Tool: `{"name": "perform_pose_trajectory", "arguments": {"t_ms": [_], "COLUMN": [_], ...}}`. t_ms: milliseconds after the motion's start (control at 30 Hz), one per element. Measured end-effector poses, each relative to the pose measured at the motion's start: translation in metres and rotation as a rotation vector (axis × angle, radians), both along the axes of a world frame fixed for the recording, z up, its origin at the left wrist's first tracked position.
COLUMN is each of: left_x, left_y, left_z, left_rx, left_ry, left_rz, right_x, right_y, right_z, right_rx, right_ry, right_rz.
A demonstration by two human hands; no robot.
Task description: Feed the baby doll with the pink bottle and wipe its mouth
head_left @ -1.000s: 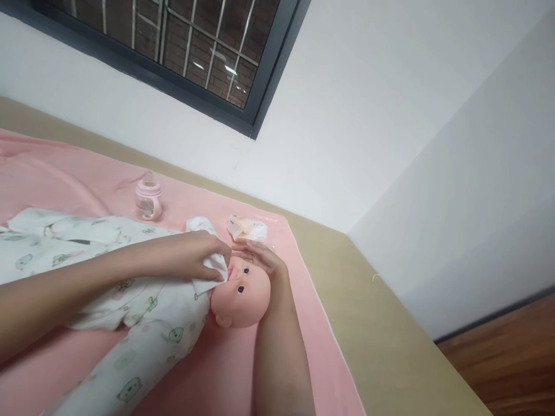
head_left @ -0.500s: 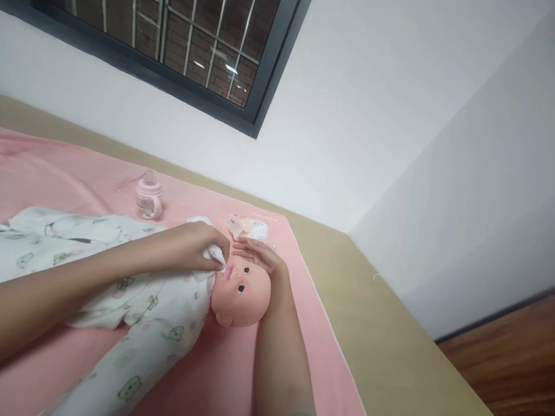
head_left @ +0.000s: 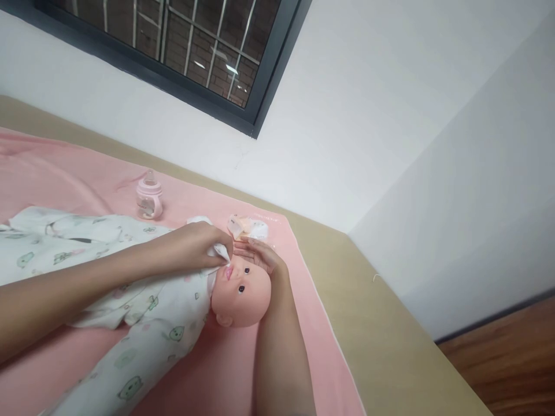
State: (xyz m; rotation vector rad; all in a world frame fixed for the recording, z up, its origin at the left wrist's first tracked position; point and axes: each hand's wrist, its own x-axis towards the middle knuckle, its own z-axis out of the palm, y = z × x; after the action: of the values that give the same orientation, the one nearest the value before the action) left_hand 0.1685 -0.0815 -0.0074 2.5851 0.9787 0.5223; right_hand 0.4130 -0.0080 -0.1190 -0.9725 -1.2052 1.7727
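The left hand (head_left: 202, 247) pinches a white cloth (head_left: 222, 252) between thumb and fingers, its edge just beside the mouth of a doll (head_left: 191, 309) that lies face up under and in front of that arm. The doll's head (head_left: 246, 297) is to the right of the left hand and on the near side of both hands' fingertips, while its white outfit (head_left: 151, 329), printed with green figures, stretches away leftward beneath the left forearm. The right hand (head_left: 260, 255) is unclenched, its fingers extended close together and slightly curved along the far side of the head; whether the fingertips touch it, I cannot tell. Just beyond the right hand lies a small crumpled packet (head_left: 248, 228), partly clear and partly orange. A pink bottle (head_left: 148, 199) with a handle stands beyond the left forearm. Beneath the hands, a pink sheet (head_left: 217, 370) covers part of a wood-coloured bench (head_left: 368, 323), whose bare surface shows right of the right hand.
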Motion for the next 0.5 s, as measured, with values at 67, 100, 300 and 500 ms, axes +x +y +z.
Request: {"name": "perform_pose_trajectory", "arguments": {"t_ms": [67,100,300,500], "left_x": [0.0002,0.0004,0.0033,0.0066], "left_y": [0.0001,0.0,-0.0023,-0.0035], "left_z": [-0.0005,-0.0006,0.0002,0.0012], "left_rx": [-0.011,-0.013,0.012,-0.007], "left_ry": [-0.01,-0.013,-0.023,-0.039], "left_rz": [-0.011,-0.009,0.02,0.058], "right_x": [-0.0007,-0.0008,0.0004,0.001], "right_y": [-0.0014,-0.0019,-0.0031,-0.0011], "right_z": [0.0026,0.0038,0.0079,0.0055], "right_rx": [0.002,0.003,-0.011,-0.009], "right_ry": [-0.017,-0.021,-0.024,-0.006], "right_rz": [0.004,0.008,0.005,0.016]}}
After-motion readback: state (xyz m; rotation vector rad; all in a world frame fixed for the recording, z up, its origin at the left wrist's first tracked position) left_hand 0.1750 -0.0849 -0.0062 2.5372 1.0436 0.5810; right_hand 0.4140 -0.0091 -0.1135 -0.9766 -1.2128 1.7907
